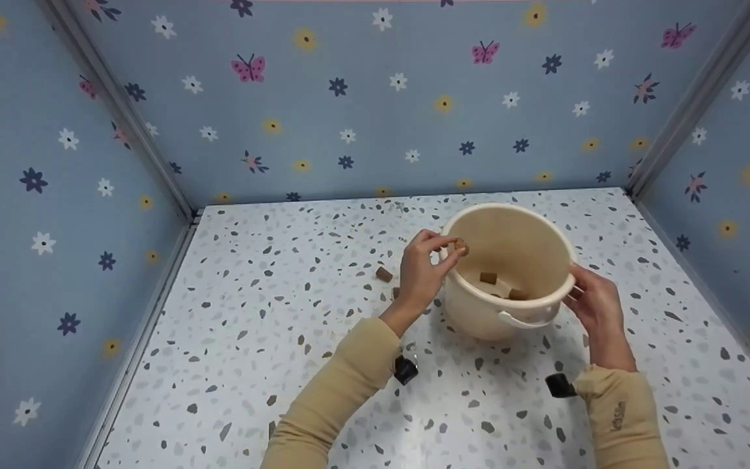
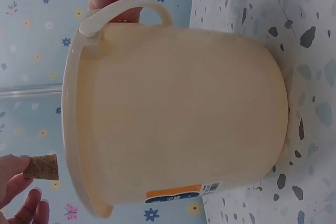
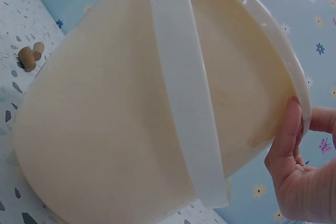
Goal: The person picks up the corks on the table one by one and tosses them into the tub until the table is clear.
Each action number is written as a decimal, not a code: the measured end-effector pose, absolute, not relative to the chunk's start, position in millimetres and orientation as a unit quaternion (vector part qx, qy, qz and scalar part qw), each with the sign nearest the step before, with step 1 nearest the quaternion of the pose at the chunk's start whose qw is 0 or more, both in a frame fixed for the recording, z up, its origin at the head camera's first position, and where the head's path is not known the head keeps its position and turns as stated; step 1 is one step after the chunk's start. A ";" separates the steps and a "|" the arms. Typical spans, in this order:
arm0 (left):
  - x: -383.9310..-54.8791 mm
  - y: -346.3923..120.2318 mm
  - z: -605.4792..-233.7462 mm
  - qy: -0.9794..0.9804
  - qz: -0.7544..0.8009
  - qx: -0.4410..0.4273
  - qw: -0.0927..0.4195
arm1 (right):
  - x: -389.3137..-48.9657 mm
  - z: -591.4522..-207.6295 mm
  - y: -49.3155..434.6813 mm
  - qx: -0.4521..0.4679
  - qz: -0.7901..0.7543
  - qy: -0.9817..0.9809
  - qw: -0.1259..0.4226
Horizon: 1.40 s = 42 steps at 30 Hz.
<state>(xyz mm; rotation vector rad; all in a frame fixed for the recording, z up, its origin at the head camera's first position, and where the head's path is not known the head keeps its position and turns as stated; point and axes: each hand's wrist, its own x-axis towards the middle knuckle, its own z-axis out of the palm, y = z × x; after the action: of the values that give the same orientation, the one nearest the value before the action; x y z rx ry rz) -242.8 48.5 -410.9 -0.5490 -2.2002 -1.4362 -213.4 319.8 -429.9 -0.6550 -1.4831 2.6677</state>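
A cream plastic bucket (image 1: 479,319) stands on the speckled table, its mouth turned up toward the head camera. My left hand (image 1: 422,273) pinches a cork (image 1: 461,246) between thumb and fingers at the bucket's left rim; the left wrist view has this cork (image 2: 42,167) just beyond the rim. My right hand (image 1: 599,303) grips the right side of the rim, thumb and fingers on either side of it in the right wrist view. Inside the bucket lie a cork (image 1: 488,278) and another cork (image 1: 517,294) near the front wall. The white handle (image 3: 184,87) hangs down in front.
Left of the bucket a loose cork (image 1: 384,274) lies on the table (image 1: 251,312), and a second cork (image 1: 396,293) is partly hidden by my left wrist. Flower-patterned blue panels (image 1: 375,98) enclose the back and both sides. A printed label (image 2: 178,192) is on the bucket.
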 end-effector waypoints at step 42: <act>-239.9 43.4 -417.1 -0.822 -0.505 -0.175 0.196 | -213.0 -432.2 319.2 -0.206 0.853 -0.478 0.023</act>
<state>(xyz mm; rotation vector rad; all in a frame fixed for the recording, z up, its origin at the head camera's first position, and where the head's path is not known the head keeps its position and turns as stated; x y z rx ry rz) -239.9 43.4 -417.1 -0.4910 -2.3036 -1.4133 -213.0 319.2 -432.2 -0.6367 -1.4817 2.6435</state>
